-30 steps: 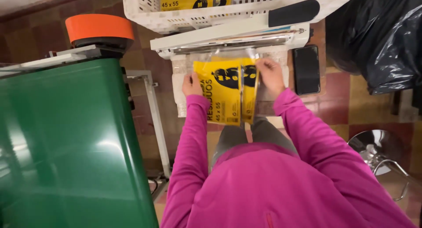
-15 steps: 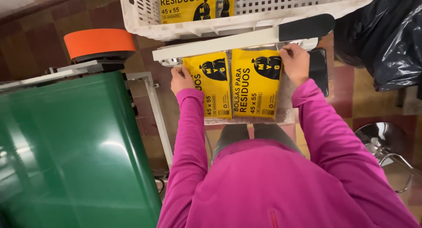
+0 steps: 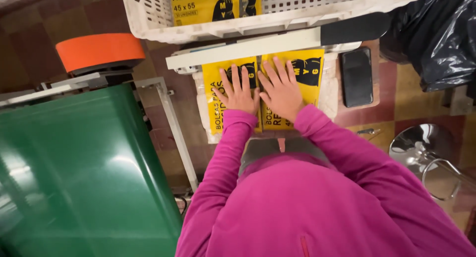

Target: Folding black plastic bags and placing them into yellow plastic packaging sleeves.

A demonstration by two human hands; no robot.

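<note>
Two flat yellow packets of waste bags lie side by side on a white work surface (image 3: 329, 96). My left hand (image 3: 238, 92) rests flat, fingers spread, on the left yellow packet (image 3: 214, 106). My right hand (image 3: 281, 91) presses flat on the right yellow packet (image 3: 310, 71). Both packets reach up under a white bar with a black handle (image 3: 277, 43), the arm of a sealing machine. Magenta sleeves cover both of my arms.
A white slotted crate (image 3: 297, 14) beyond the bar holds more yellow packets (image 3: 203, 4). A black phone (image 3: 357, 77) lies to the right. A black plastic bag (image 3: 436, 36) sits far right, a metal stool (image 3: 426, 153) lower right. A green bin (image 3: 74, 177) and orange roll (image 3: 99, 51) stand at left.
The packets, held by their upper corners before, now lie flat under the bar. Both hands have let go of the corners and moved onto the packets, palms down.
</note>
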